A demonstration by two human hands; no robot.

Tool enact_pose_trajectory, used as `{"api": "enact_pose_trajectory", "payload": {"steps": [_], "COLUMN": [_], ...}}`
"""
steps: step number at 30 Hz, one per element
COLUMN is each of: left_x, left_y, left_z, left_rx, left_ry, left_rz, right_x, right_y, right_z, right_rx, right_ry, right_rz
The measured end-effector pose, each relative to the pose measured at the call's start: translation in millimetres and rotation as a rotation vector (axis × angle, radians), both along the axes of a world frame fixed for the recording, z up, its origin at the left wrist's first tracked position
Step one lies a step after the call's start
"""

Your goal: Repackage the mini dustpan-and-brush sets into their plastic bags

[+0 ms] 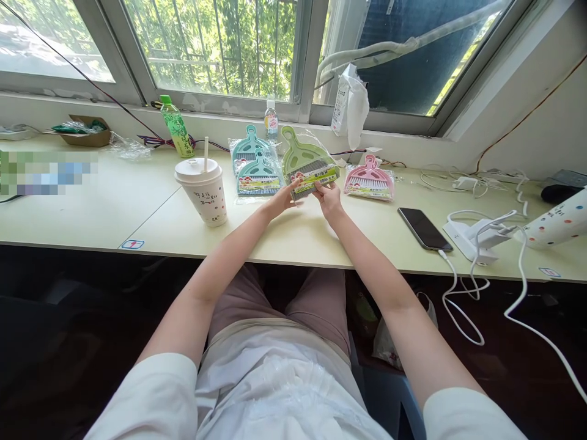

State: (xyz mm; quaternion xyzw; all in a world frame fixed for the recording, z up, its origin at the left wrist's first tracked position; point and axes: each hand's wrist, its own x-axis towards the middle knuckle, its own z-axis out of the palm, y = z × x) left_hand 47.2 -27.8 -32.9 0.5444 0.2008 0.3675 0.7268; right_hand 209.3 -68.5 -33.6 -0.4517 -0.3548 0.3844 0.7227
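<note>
A green dustpan-and-brush set (306, 153) in clear wrapping is held up above the table, its handle pointing up and left. My left hand (284, 200) grips its lower left edge. The fingers of my right hand (328, 199) pinch its lower right edge. To the left, two blue-green sets (257, 173) in clear bags lie one overlapping the other. A pink set (369, 179) in its bag lies to the right of my right hand.
A white paper cup with straw (204, 194) stands left of my left forearm. Bottles (177, 126) are by the window. Right: a phone (424, 228), a power strip (472, 238), white cables and a dotted cup (559, 220) on its side. The table (293, 244) ends near my forearms.
</note>
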Motion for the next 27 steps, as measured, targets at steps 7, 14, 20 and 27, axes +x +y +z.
{"api": "enact_pose_trajectory", "payload": {"steps": [7,14,20,27], "left_x": [-3.3,-5.1,-8.9,-10.4], "left_y": [5.8,1.9,7.1,8.8], "left_z": [3.3,-0.7,1.4,-0.1], "left_rx": [-0.008,0.059,0.071,0.084], "left_ry": [-0.130,-0.068,-0.078,0.007], "left_rz": [0.347,0.223,0.227,0.160], "right_x": [-4.2,-0.1,8.7,25.9], "right_y": [-2.3,2.3,11.2,16.7], "right_z": [3.0,-2.6,0.6,-4.3], "right_rx": [-0.086,-0.071,-0.075,-0.082], "right_ry": [0.075,0.130,0.252,0.322], "right_rz": [0.123,0.097,0.048,-0.098]}}
